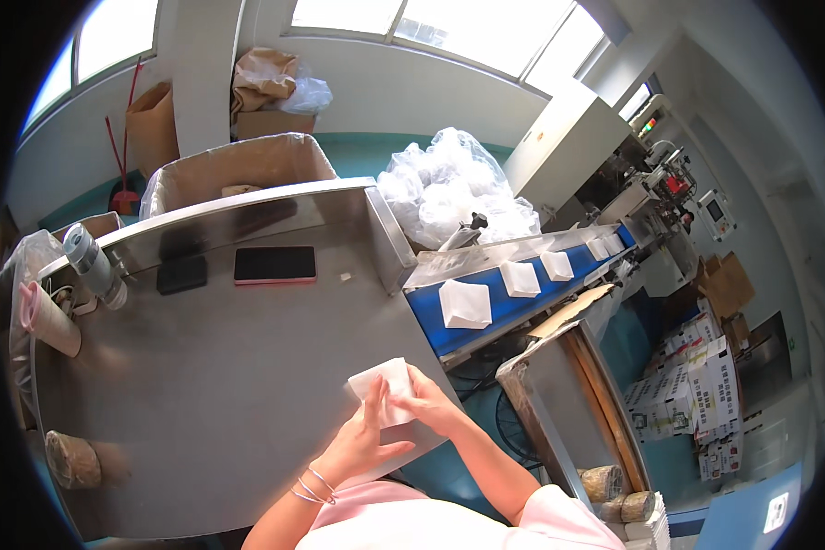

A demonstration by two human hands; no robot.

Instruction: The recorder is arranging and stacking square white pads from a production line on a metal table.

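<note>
A folded white cloth pad (pixel 387 385) lies at the near right edge of a steel table (pixel 220 367). My left hand (pixel 362 440), with bracelets at the wrist, presses flat against the pad's near side. My right hand (pixel 431 403) grips the pad's right edge. To the right, a blue conveyor belt (pixel 509 307) carries several more white pads (pixel 465 304) in a row away toward a packing machine (pixel 660 197).
A dark phone (pixel 275 264) and a black wallet-like item (pixel 181 273) lie at the table's far side, a bottle (pixel 92 261) at the far left. A cardboard bin (pixel 238 170), a clear bag of white goods (pixel 454 188) and stacked cartons (pixel 697 385) stand around.
</note>
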